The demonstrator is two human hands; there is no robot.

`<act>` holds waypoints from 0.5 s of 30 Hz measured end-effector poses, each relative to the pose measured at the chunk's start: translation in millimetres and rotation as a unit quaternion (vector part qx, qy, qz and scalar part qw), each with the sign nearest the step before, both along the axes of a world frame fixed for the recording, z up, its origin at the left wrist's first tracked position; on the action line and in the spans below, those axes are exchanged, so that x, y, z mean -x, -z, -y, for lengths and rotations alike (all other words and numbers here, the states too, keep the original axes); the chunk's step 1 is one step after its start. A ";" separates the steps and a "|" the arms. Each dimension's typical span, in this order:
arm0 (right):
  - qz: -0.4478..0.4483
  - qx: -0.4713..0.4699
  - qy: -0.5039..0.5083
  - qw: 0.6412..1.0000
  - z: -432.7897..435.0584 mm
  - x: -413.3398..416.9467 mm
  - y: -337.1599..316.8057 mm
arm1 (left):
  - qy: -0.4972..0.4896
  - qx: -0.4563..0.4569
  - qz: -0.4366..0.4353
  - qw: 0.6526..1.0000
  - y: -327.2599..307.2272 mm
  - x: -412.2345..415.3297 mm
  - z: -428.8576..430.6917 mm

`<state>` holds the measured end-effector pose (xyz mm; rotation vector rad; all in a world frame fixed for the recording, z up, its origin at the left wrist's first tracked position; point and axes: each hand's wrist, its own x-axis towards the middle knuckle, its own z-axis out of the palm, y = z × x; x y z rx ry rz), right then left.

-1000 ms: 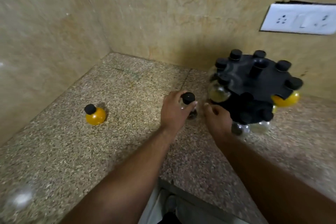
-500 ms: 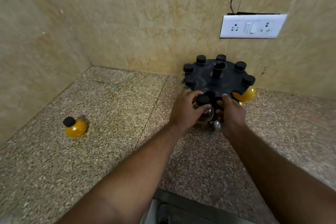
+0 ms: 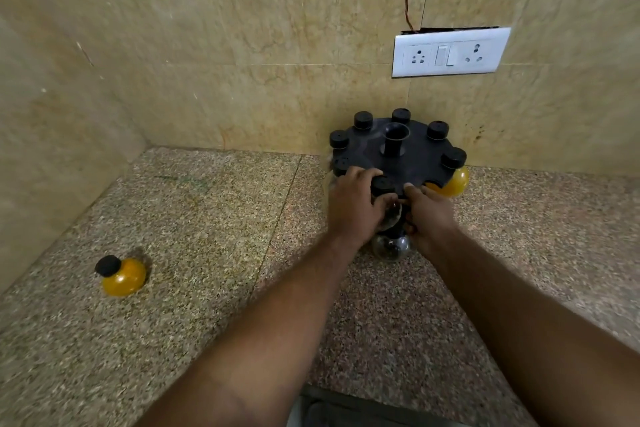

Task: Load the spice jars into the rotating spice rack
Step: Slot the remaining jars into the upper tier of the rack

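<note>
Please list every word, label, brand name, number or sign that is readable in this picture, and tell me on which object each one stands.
No readable text anywhere in this view.
White wall switch plate with two sockets: only pin holes and a rocker switch, no lettering visible.
Black rotating spice rack and its black jar caps: no markings visible.
Round orange jar with black cap on the speckled granite counter: no label visible.
Clear jar held by the left hand: mostly hidden, no label visible.
</note>
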<state>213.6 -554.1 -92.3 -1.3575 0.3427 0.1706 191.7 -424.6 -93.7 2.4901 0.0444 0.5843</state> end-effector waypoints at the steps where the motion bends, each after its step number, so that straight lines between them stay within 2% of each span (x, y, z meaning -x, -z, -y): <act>1: 0.000 -0.005 0.000 1.000 -0.3 0.2 0.9 | -0.006 -0.001 0.000 1.000 1.6 -0.3 1.0; 10: 0.011 0.076 -0.023 0.997 -8.8 13.9 -0.5 | -0.059 0.018 -0.013 0.998 7.7 5.9 -6.0; 15: 0.019 0.091 -0.069 0.993 -20.3 36.4 8.4 | -0.133 0.097 -0.018 0.986 13.4 25.8 -24.4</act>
